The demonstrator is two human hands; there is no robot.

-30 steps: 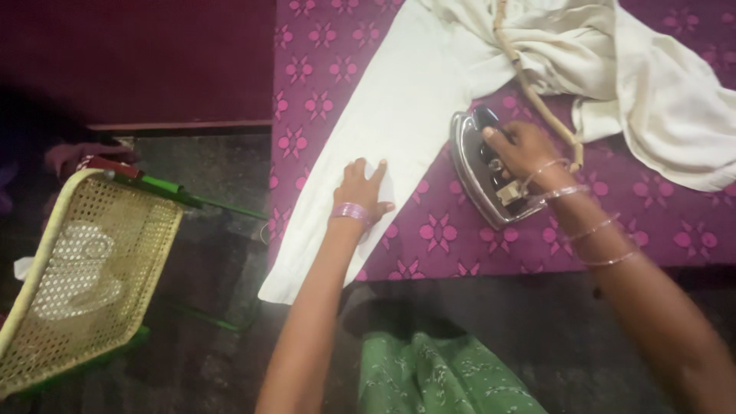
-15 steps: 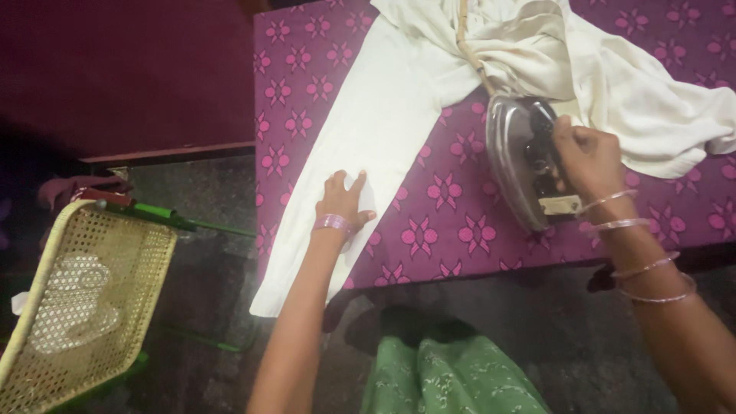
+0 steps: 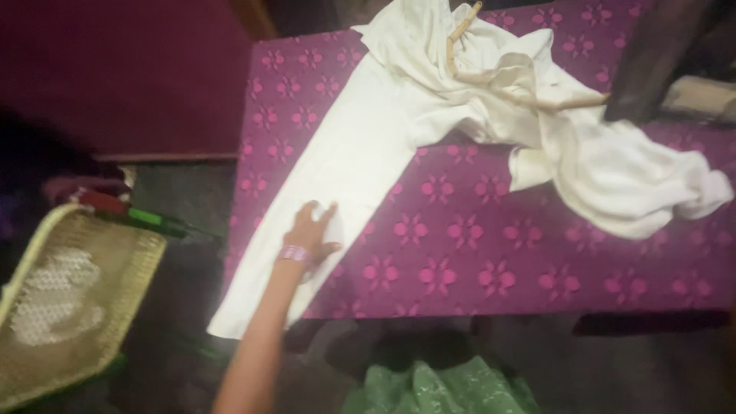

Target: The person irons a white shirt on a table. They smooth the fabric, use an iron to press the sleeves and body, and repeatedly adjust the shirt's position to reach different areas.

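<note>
My left hand (image 3: 310, 230) pins a cream garment (image 3: 368, 146) flat on the purple flowered table cover (image 3: 475, 253).

Fingers spread, palm down on the long leg. The cloth looks light, soft, slippery; I'd grip its hem. My right hand is out of view. The woven chair (image 3: 69, 299) holds nothing I can make out.

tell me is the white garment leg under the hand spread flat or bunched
Spread flat: the white garment leg lies smooth along the purple cloth, left hand pressing it.
</note>
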